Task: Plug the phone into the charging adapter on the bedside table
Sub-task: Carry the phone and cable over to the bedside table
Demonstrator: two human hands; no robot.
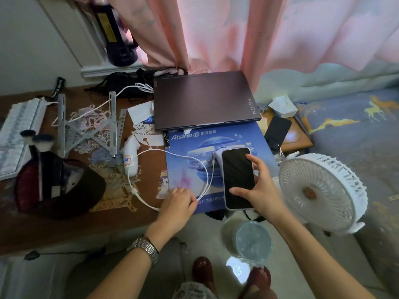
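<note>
Phone (pixel 238 178): dark screen up, on blue mat (pixel 185 169), 3 o'clock of cable loop. Right hand (pixel 257 186): fingers spread, gripping phone edges. Left hand (pixel 176 207): fingers pinching white cable (pixel 170 152), 9 o'clock of phone.

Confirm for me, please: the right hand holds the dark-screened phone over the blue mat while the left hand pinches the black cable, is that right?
Not quite: the cable is white, not black. The head view shows the left hand pinching it, while the right hand holds the dark-screened phone over the blue mat.
</note>
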